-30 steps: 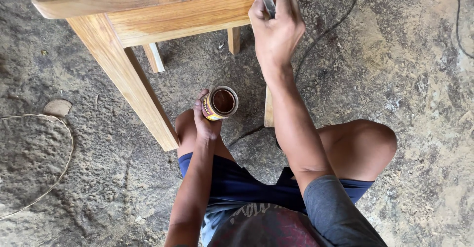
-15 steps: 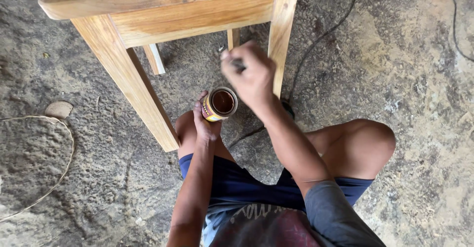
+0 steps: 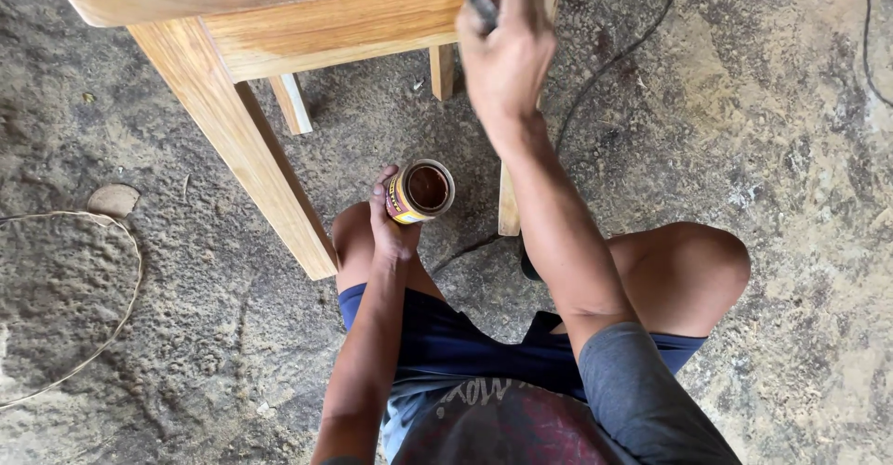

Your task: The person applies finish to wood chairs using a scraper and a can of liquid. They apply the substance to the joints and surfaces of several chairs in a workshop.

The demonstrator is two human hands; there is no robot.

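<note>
Brush (image 3: 481,5) up at the corner of the wooden desk (image 3: 279,28), right hand (image 3: 507,51) wrapped tight around its dark handle, bristles hidden behind the fist. Lower down, the left hand (image 3: 391,228) grips a small open can (image 3: 420,191) of dark brown liquid, held over the knee between the desk legs. Black cable (image 3: 614,60) snakes across the dusty floor (image 3: 791,195) beyond.

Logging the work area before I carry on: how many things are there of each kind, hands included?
Hands: 2, left hand and right hand
Open tin: 1
Brush handle: 1
Wooden table: 1
Dark cables on the floor: 2
Light cord: 1
Total: 8
</note>
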